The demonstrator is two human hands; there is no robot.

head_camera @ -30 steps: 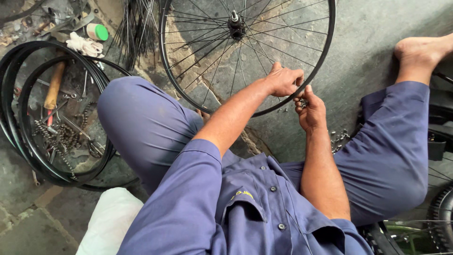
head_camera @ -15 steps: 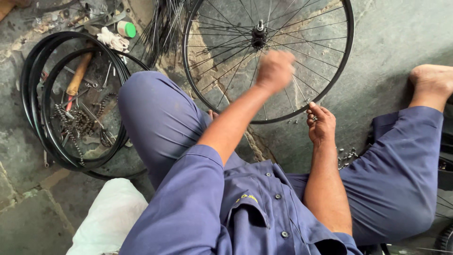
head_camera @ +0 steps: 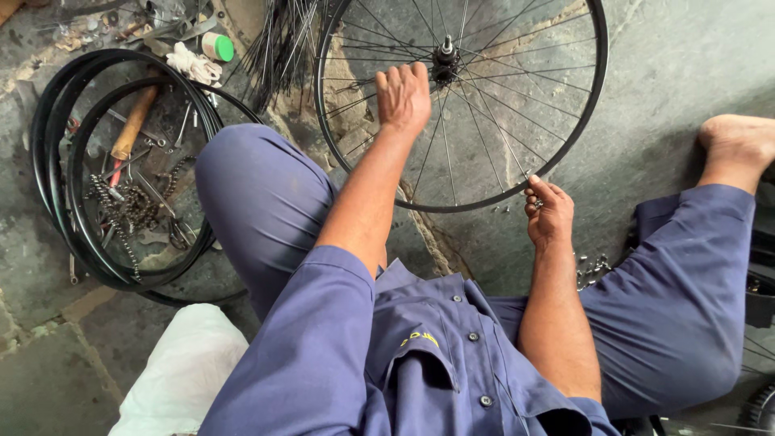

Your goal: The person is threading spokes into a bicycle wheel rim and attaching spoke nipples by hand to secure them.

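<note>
Moved: the left hand (head_camera: 403, 97) has left the rim near the right hand and reached up across the spokes, now lying close beside the hub (head_camera: 445, 56).
Left hand: fingers curled down over the spokes; whether it grips one I cannot tell.
Right hand (head_camera: 549, 214): stayed at the near rim, fingertips pinched shut on a small metal piece, too small to identify.
Wheel (head_camera: 593, 97): a spoked bicycle wheel lying on the stone floor (head_camera: 678, 64) between the person's legs.
Meaning: the work seems to have shifted from the rim towards the hub end of a spoke.
Nearby: tyres (head_camera: 48, 161) ringing a hammer (head_camera: 133, 121) and a chain (head_camera: 133, 211), left of the knee.
</note>
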